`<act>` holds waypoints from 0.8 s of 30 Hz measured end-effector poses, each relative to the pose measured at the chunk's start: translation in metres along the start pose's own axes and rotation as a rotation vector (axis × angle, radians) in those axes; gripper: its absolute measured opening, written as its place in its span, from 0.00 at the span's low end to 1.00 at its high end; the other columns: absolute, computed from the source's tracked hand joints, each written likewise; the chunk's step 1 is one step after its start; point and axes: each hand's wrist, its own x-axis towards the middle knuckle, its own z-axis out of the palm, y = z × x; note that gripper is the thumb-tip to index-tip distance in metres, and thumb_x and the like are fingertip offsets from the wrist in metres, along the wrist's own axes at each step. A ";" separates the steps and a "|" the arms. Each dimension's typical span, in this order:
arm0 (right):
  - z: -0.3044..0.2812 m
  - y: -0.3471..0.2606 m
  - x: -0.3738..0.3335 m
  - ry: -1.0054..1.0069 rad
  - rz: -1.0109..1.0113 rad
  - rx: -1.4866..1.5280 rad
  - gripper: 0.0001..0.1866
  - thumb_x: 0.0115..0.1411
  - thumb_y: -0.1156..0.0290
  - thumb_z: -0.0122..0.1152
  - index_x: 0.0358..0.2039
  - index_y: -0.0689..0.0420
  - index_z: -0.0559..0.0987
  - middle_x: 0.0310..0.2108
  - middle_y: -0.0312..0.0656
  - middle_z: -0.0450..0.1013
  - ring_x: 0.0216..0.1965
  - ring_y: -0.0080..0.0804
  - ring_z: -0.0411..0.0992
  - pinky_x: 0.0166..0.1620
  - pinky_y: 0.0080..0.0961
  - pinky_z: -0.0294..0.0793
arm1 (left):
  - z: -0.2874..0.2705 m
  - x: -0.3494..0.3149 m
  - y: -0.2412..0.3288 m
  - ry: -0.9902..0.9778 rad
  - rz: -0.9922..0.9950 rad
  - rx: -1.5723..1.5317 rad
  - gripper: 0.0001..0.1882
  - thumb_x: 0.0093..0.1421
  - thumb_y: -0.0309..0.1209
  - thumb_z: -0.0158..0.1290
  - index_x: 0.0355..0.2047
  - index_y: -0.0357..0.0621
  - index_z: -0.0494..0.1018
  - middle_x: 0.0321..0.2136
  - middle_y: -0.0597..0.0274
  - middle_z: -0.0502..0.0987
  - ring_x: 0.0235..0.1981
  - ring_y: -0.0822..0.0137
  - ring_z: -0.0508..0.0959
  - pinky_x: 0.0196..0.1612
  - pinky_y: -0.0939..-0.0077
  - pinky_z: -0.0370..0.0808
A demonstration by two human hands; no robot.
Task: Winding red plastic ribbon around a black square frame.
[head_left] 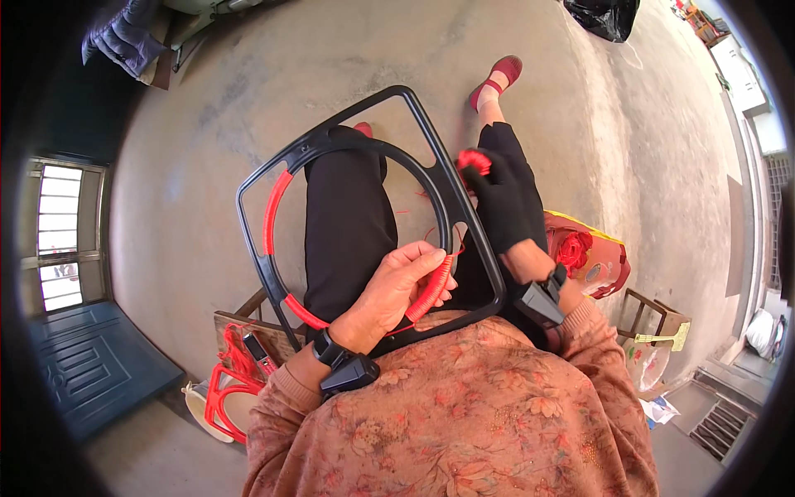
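Note:
Across my lap lies a black frame (431, 124) of tubing with a round ring inside its squarish outline. Red cord (272, 211) is wound tightly round several stretches of the ring. My bare left hand (397, 286) pinches the ring's lower right part, thumb and fingers on the wound cord there. My right hand (503, 199), in a black glove, is raised just outside the frame's right side. Its fingers are closed round a small bundle of red cord (474, 162), slightly blurred. A loose red strand hangs near the ring between the hands.
A red bag (600, 269) with red cord on it lies right of my leg. At my left are a red frame (219, 406) and a wooden seat (236, 323). A green-handled brush (667, 338) rests at my right. A black bag (603, 16) lies on the far floor.

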 end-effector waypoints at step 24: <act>-0.048 0.002 -0.083 -0.542 0.466 0.197 0.18 0.54 0.68 0.64 0.44 0.61 0.75 0.29 0.34 0.73 0.31 0.18 0.68 0.38 0.20 0.69 | -0.005 0.007 -0.012 0.036 0.115 0.044 0.08 0.64 0.31 0.50 0.31 0.39 0.71 0.26 0.63 0.76 0.23 0.75 0.76 0.27 0.81 0.77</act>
